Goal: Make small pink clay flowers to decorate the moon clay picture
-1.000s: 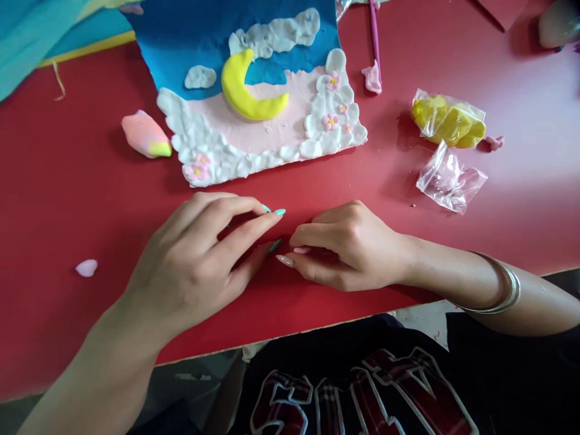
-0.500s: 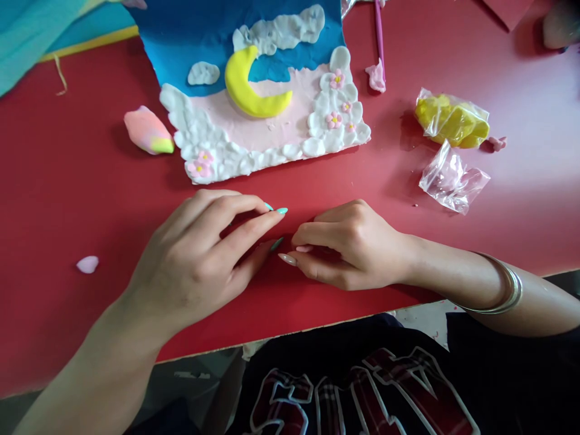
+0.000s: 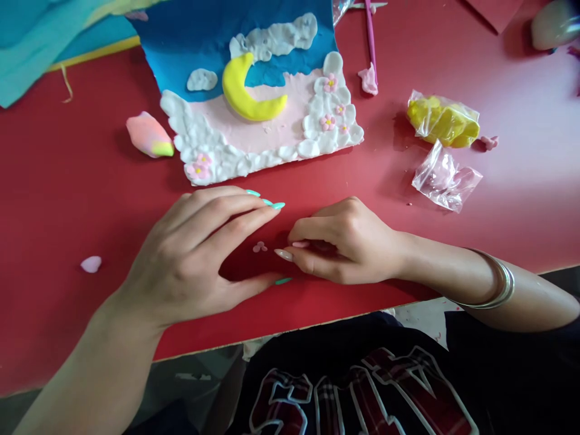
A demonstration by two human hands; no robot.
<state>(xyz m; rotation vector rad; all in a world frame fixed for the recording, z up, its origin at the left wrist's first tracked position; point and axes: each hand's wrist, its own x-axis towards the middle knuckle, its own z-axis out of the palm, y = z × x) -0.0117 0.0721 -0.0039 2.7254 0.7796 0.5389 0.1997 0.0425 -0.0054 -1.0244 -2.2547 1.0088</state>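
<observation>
My left hand (image 3: pixel 199 254) rests over the red table with its fingers stretched and its thumb apart. In the gap between thumb and fingers lies a small pink clay flower piece (image 3: pixel 260 247) of three round petals. My right hand (image 3: pixel 347 244) is curled beside it, thumb tip close to the petals. A bit of pink shows between its fingers; whether this is clay or a nail I cannot make out. Beyond both hands lies a clay picture (image 3: pixel 267 133) with a yellow crescent moon (image 3: pixel 235 90), white clouds and pink flowers.
Bagged yellow clay (image 3: pixel 444 121) and bagged pale pink clay (image 3: pixel 446 175) lie at the right. A purple tool (image 3: pixel 371 42) with pink clay at its end is behind. Peach clay (image 3: pixel 149 134) and a pale pink heart-shaped piece (image 3: pixel 91 264) sit at the left of the red table (image 3: pixel 54 199).
My left thumb and fingers have moved apart, and the pink petals now show on the table between them. My right hand stays curled in nearly the same place.
</observation>
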